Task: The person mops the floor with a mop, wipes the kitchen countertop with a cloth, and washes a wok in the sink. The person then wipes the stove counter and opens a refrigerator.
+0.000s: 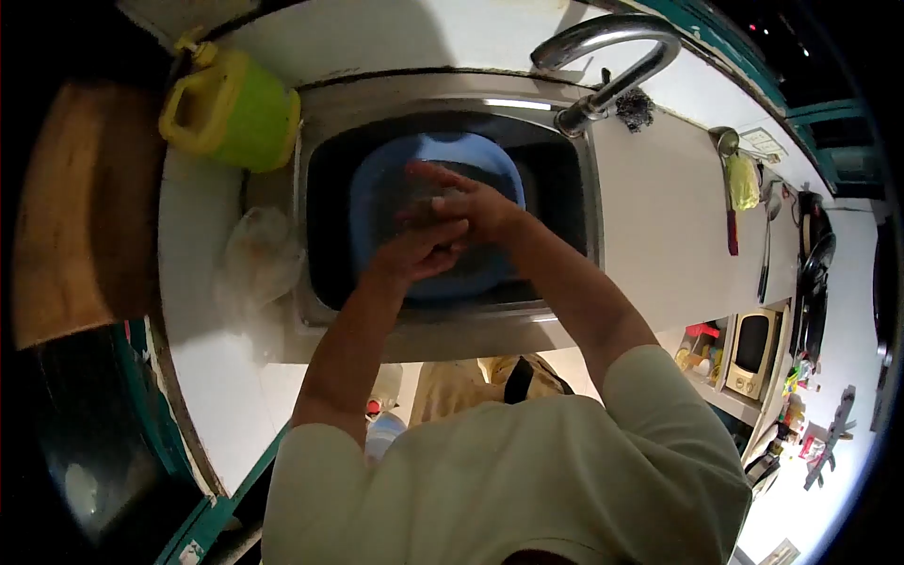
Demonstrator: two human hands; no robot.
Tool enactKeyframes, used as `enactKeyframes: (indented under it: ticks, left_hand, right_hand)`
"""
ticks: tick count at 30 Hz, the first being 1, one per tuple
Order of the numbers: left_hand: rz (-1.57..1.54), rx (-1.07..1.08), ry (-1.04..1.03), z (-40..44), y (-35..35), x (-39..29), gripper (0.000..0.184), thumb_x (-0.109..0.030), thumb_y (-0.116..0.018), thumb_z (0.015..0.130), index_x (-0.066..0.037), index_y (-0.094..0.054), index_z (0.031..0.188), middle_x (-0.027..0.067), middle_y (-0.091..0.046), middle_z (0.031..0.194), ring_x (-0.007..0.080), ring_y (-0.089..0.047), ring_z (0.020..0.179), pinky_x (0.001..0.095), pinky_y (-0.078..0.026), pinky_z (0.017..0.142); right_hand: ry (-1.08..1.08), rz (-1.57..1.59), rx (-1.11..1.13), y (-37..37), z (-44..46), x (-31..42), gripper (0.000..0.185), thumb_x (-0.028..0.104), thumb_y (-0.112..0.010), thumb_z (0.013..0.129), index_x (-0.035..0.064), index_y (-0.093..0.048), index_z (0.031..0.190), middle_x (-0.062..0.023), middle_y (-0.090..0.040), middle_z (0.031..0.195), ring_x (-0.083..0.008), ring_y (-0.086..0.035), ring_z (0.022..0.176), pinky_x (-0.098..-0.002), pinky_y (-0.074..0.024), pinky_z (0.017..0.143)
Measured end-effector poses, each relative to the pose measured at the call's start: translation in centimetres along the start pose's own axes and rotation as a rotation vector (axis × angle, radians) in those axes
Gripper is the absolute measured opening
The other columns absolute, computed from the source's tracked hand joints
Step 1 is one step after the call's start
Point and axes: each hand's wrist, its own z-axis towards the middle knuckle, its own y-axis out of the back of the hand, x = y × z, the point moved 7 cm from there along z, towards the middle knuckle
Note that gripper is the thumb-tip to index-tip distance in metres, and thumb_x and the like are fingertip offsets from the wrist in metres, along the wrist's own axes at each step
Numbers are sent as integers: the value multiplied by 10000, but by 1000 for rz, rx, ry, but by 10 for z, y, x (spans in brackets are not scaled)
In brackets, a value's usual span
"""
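Observation:
A light blue plastic basin (436, 146) sits inside the dark sink (556, 188), and my two hands are close together over it. My left hand (421, 250) is closed, with its fingers curled against my right hand; whatever is in it, if anything, is hidden. My right hand (478, 209) lies palm toward the left, its fingers stretched out to the upper left over the basin. The area between the hands is dark, so I cannot make out a thing there. What lies in the basin is too dim to tell.
A curved metal faucet (612, 80) rises behind the sink at the right. A yellow-green jug (231, 113) stands at the back left, above a crumpled clear plastic bag (259, 254). Ladles (730, 146) and a dark scourer (634, 109) are along the right wall.

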Motion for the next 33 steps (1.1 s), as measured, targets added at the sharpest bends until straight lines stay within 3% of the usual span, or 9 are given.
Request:
enactKeyframes:
  ticks: [3,9,19,22,25,28,31,32,33]
  left_hand:
    - [149,-31,-196,-9,-16,-19,204,-174,-690,714,-115,-565,863,-19,-494,584,68,-428,411,169,-317,336]
    - [229,-70,-175,21,-1,-9,186,-167,-703,670,-132,-578,803,-46,-475,575,71,-386,397,177,-267,340]
    - [591,-598,-523,24,2,-41,731,-261,-655,699,-131,-251,1294,16,-497,1014,95,-508,778,238,-402,579]
    - [751,-632,-504,30,13,-42,699,-309,-626,748,-140,-260,1319,0,-464,1131,112,-510,942,247,-414,712]
    - [845,-544,-728,55,43,-30,630,-314,-599,773,-117,-301,1293,35,-473,1163,173,-507,1002,291,-403,809]
    - [863,-473,-860,57,43,-34,539,-327,-573,789,-99,-379,1237,62,-517,1116,209,-502,1015,330,-399,843]
    - [1234,-361,-609,16,17,-47,454,-342,-566,817,-106,-453,1187,10,-541,1036,169,-511,968,317,-411,806]
    - [1213,-298,-613,4,11,-48,439,-363,-546,823,-97,-468,1163,22,-543,1039,181,-514,955,326,-419,798]
    - [1187,-233,-609,-5,3,-44,431,-384,-527,829,-88,-482,1138,33,-545,1042,193,-516,941,335,-427,789]
  right_hand:
    - [10,-97,30,-6,5,7,518,165,-553,851,173,-343,1325,-103,-605,926,-207,-576,805,-337,-489,694]
    - [-49,-547,-177,-9,20,29,322,122,-519,844,139,-547,1164,-50,-608,817,-131,-556,699,-268,-474,634]
    - [314,-1246,-397,-15,42,59,171,137,-484,757,99,-635,686,-72,-570,571,-164,-521,529,-323,-440,506]
    - [227,-1316,-530,-5,49,54,150,158,-489,741,93,-617,700,-91,-589,629,-220,-554,572,-343,-449,540]
    - [603,-1542,-490,-16,42,55,155,202,-503,752,89,-608,734,-94,-607,695,-251,-582,640,-350,-454,568]
    - [389,-1158,-567,-8,36,48,180,242,-530,755,80,-605,731,-118,-611,752,-267,-595,688,-358,-463,604]
    - [627,-1957,-468,34,20,30,241,304,-550,781,75,-605,832,-118,-606,785,-247,-591,687,-338,-469,611]
    - [56,-1395,-506,81,17,20,276,305,-557,791,68,-575,930,-109,-600,819,-232,-585,700,-329,-473,624]
    - [-141,-1038,-445,82,2,7,304,298,-564,796,67,-553,993,-93,-592,857,-211,-577,726,-313,-469,639]
